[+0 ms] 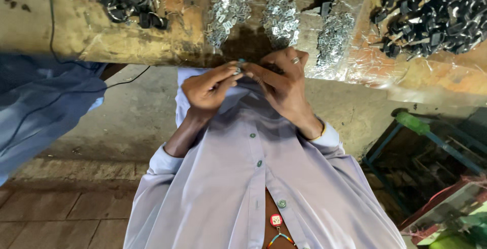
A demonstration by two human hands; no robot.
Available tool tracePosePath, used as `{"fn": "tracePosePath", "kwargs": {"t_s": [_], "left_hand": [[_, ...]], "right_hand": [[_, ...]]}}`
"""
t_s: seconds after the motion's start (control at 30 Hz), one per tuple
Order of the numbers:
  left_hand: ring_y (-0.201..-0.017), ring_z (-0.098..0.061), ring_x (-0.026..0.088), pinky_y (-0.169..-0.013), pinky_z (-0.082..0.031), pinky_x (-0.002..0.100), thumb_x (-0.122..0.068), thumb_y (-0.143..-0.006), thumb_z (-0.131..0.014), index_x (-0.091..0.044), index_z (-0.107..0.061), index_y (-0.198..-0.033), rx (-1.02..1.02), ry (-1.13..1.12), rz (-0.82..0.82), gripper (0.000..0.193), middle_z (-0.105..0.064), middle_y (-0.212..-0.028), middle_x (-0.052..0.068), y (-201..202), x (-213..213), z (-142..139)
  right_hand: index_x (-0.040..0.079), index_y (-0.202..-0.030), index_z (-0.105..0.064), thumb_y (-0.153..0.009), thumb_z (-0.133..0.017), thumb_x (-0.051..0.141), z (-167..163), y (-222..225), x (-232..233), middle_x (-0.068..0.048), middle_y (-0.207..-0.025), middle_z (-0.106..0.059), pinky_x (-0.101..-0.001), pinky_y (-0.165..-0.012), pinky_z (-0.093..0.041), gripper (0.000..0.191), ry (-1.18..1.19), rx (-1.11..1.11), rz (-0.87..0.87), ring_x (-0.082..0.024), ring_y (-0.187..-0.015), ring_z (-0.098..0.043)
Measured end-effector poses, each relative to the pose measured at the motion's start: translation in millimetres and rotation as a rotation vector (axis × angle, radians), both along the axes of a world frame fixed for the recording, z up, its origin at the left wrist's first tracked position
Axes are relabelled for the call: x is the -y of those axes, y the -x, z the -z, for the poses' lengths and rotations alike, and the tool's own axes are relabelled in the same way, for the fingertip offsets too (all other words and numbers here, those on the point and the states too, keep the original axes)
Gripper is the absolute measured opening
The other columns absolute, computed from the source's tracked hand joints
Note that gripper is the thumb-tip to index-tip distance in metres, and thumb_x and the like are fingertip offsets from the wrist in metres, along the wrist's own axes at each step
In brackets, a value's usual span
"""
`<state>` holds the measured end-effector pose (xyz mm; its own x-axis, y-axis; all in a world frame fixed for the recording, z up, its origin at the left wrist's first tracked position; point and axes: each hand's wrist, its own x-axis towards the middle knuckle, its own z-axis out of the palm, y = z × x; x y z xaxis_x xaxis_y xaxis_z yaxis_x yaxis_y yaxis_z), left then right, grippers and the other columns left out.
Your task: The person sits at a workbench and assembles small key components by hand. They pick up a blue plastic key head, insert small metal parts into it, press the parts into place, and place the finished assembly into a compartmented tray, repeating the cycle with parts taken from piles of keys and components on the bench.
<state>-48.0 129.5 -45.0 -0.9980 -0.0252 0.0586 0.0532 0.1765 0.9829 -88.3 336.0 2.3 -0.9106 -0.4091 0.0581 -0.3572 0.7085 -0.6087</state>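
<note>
My left hand and my right hand meet at the fingertips just in front of the workbench edge. Together they pinch a small silvery metal part, mostly hidden by my fingers. A ring sits on one finger of my right hand. Just beyond my hands, several heaps of small silver metal pieces lie on the plastic-covered workbench. My pale lilac shirt fills the lower middle of the view.
Piles of black parts lie at the bench's far left and far right. Another person's blue sleeve reaches in from the left. A blue metal frame with a green object stands low right. A black cable hangs off the bench.
</note>
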Motion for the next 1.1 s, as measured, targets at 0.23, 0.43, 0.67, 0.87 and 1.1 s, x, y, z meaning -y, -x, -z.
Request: {"fn": "tracePosePath", "kwargs": {"t_s": [0.23, 0.43, 0.67, 0.87, 1.1], "left_hand": [[-0.085, -0.079, 0.024, -0.068, -0.065, 0.03, 0.012, -0.094, -0.077, 0.009, -0.071, -0.111, -0.006, -0.072, -0.206, 0.019, -0.075, -0.111, 0.023, -7.6, 26.2, -9.4], [-0.082, -0.078, 0.022, -0.068, -0.064, 0.028, 0.011, -0.091, -0.079, 0.007, -0.072, -0.11, 0.058, -0.09, -0.195, 0.02, -0.076, -0.109, 0.022, -6.3, 25.8, -7.1], [-0.089, -0.079, 0.024, -0.078, -0.068, 0.032, 0.014, -0.094, -0.072, 0.008, -0.07, -0.112, 0.086, -0.204, -0.074, 0.019, -0.074, -0.117, 0.023, -8.4, 13.5, 2.9], [-0.098, -0.078, 0.028, -0.083, -0.068, 0.033, 0.015, -0.094, -0.071, 0.008, -0.07, -0.114, 0.072, -0.229, 0.046, 0.022, -0.073, -0.12, 0.022, -6.9, -2.5, 11.9], [-0.104, -0.078, 0.029, -0.081, -0.068, 0.03, 0.014, -0.096, -0.07, 0.008, -0.069, -0.117, 0.164, -0.31, 0.131, 0.022, -0.072, -0.122, 0.022, -1.9, -21.9, 9.9]], "right_hand": [[0.026, -0.131, -0.074, -0.098, -0.077, 0.053, 5.2, 11.6, 26.1, -0.009, -0.158, -0.043, -0.0587, -0.122, -0.011, 0.042, -0.173, -0.092, -0.026, -0.035, -0.149, -0.028], [0.026, -0.139, -0.075, -0.096, -0.083, 0.052, 7.5, 3.9, 14.5, -0.01, -0.16, -0.042, -0.0592, -0.123, -0.01, 0.052, -0.186, -0.072, -0.067, -0.036, -0.15, -0.025], [0.021, -0.11, -0.085, -0.092, -0.087, 0.023, 9.8, -0.2, -18.4, 0.005, -0.12, -0.075, -0.0435, -0.113, -0.024, 0.018, -0.061, -0.188, -0.165, -0.02, -0.123, -0.056], [0.005, -0.1, -0.079, -0.09, -0.084, 0.002, 5.5, -6.8, -37.0, -0.008, -0.101, -0.078, -0.0353, -0.102, -0.034, 0.012, 0.292, -0.022, 0.176, -0.019, -0.092, -0.068], [0.0, -0.105, -0.077, -0.094, -0.078, -0.008, 8.8, -13.8, -33.3, -0.011, -0.104, -0.076, -0.0329, -0.089, -0.052, 0.014, 0.382, -0.005, 0.279, -0.02, -0.096, -0.069]]}}
